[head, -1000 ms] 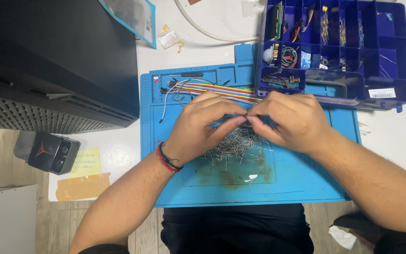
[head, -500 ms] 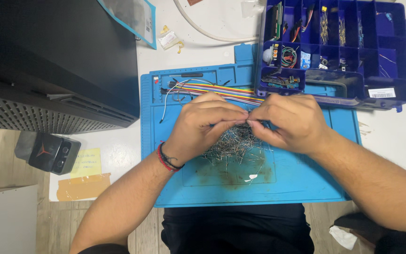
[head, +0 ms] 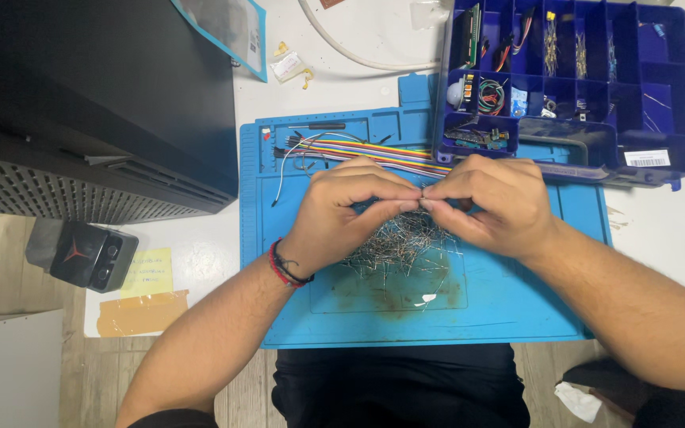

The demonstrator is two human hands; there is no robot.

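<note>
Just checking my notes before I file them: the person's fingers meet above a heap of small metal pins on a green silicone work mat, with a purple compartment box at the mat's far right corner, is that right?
Not quite: the head view shows the silicone work mat is blue, not green. The rest holds: the left hand and right hand meet fingertip to fingertip above the heap of small metal pins, and the purple compartment box sits at the mat's far right corner.

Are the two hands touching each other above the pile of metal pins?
Touching: the head view shows left hand and right hand fingertips meeting over the pin pile.
</note>
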